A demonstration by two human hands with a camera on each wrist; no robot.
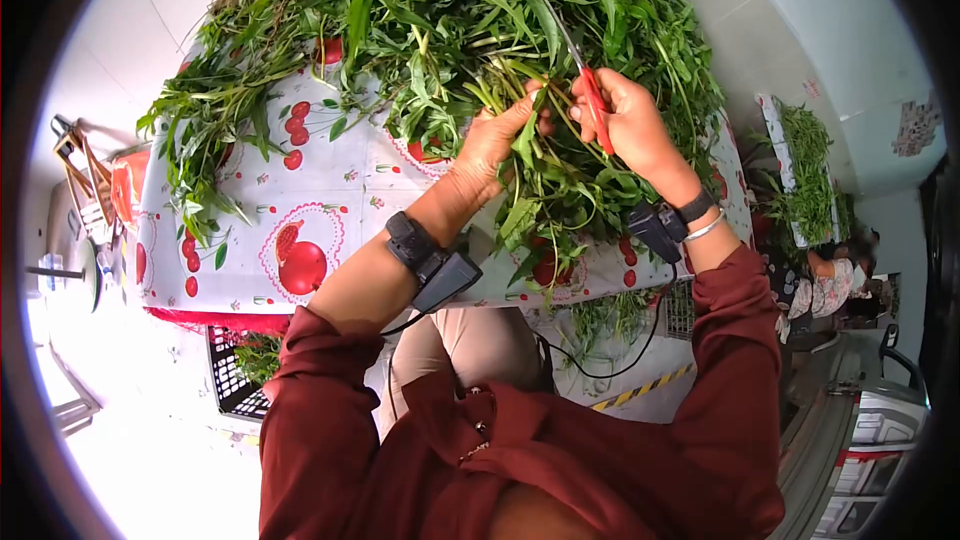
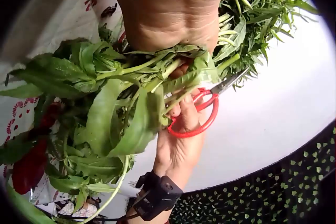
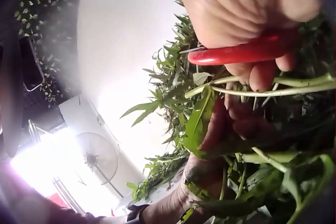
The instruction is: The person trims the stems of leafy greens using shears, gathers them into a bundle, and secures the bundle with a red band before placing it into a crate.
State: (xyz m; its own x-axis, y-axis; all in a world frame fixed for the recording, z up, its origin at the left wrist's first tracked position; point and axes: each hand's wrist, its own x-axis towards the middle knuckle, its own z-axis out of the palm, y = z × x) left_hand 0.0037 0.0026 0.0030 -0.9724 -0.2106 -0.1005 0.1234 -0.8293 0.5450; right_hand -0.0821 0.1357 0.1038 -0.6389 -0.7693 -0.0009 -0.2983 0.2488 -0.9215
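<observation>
Leafy green stems form a bunch (image 1: 535, 175) gripped by my left hand (image 1: 490, 143), cut ends toward the pile and leaves hanging toward my body. My right hand (image 1: 640, 125) holds red-handled scissors (image 1: 594, 100), blades pointing away from me toward the pile. In the left wrist view the scissors (image 2: 209, 121) lie against the right palm, and that hand's fingertips are at the stems. The right wrist view shows a pale stem (image 3: 283, 90) right at the right fingertips, below the red handle (image 3: 236, 54). Leaves partly hide the left fingers.
A big heap of greens (image 1: 440, 0) covers the table's far side. The tablecloth (image 1: 250, 180) has cherry and pomegranate prints. A black crate (image 1: 235, 380) stands below on the left; more greens (image 1: 805, 170) lie in a white container at right. A seated person (image 1: 825, 285) is farther off.
</observation>
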